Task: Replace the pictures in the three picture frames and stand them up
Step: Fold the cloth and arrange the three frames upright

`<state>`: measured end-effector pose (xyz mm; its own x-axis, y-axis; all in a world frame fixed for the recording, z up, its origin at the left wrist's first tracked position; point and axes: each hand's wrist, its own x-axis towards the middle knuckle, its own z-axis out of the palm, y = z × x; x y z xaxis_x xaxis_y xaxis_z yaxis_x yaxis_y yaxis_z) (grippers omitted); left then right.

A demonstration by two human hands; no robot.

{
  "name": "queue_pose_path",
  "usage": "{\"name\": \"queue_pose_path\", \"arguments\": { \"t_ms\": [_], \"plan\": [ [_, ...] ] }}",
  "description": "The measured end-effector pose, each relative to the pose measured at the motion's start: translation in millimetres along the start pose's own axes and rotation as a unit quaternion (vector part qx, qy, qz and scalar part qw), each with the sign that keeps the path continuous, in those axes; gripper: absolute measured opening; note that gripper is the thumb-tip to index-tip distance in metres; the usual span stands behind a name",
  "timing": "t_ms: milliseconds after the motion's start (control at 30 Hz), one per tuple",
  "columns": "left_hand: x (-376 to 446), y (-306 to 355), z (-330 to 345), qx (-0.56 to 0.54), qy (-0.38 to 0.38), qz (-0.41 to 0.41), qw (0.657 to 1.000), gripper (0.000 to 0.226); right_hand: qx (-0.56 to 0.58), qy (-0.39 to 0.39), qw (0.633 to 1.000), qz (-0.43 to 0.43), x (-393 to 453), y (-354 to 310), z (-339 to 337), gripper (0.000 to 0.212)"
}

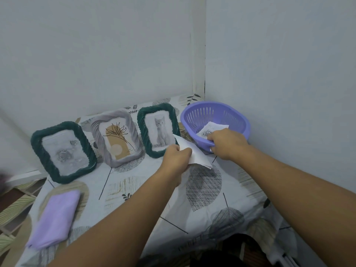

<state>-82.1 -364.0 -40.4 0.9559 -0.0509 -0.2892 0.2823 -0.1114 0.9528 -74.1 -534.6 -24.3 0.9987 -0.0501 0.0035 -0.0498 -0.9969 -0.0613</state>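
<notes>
Three picture frames stand left of centre: dark green frame (63,152), grey frame (117,137), green cat frame (159,130); left hand (176,157) pinches white paper sheets (194,154) at centre; right hand (227,144) grips the purple basket (215,123) rim, right of centre

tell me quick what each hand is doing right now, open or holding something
Left hand: holding a white sheet of paper, fingers pinching it.
Right hand: gripping the near rim of the purple basket.
</notes>
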Motion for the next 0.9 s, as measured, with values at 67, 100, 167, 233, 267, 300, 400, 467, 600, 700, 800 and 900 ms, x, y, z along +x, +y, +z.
{"name": "queue_pose_path", "arguments": {
  "t_ms": [67,100,167,233,267,300,400,467,600,700,800,900],
  "plan": [
    [-6.8,5.8,-10.6,0.025,0.009,0.049,0.998,0.003,0.015,-0.001,1.000,-0.008,-0.2,-0.7,1.1,0.009],
    [-8.6,8.1,-16.3,0.046,0.022,0.076,0.996,0.008,0.037,0.001,0.999,-0.008,0.0,-2.2,1.4,0.016],
    [-11.3,12.2,-27.2,0.095,0.050,0.132,0.985,0.013,0.111,0.020,0.994,-0.001,0.9,-7.7,-0.5,0.032],
    [-13.7,17.1,-35.8,0.137,0.064,0.183,0.971,0.018,0.181,0.057,0.982,-0.003,2.3,-17.8,-7.1,0.036],
    [-15.2,20.1,-38.9,0.165,0.067,0.207,0.962,0.020,0.209,0.074,0.975,-0.009,3.1,-23.3,-10.5,0.033],
    [-15.7,22.6,-41.0,0.195,0.073,0.231,0.950,0.019,0.240,0.088,0.967,-0.013,3.5,-29.5,-14.4,0.029],
    [-19.0,29.9,-43.0,0.271,0.099,0.324,0.901,0.009,0.389,0.099,0.916,-0.003,-1.9,-48.6,-28.8,0.044],
    [-20.6,33.8,-43.0,0.324,0.108,0.379,0.860,0.011,0.514,0.052,0.856,0.017,-4.4,-59.5,-38.2,0.063],
    [-13.3,30.4,-43.3,0.401,0.091,0.443,0.797,0.013,0.614,0.000,0.789,0.029,-5.7,-74.8,-43.2,0.035],
    [-12.3,24.8,-46.6,0.395,0.032,0.455,0.798,0.020,0.626,0.018,0.777,0.063,-3.2,-75.4,-41.8,0.013],
    [-16.3,25.2,-54.7,0.359,0.028,0.449,0.818,0.038,0.648,0.010,0.756,0.095,0.4,-69.6,-38.3,0.013],
    [-12.0,30.8,-62.7,0.298,0.100,0.402,0.860,0.041,0.644,0.007,0.759,0.098,4.6,-63.5,-33.7,0.018]
  ]
}}
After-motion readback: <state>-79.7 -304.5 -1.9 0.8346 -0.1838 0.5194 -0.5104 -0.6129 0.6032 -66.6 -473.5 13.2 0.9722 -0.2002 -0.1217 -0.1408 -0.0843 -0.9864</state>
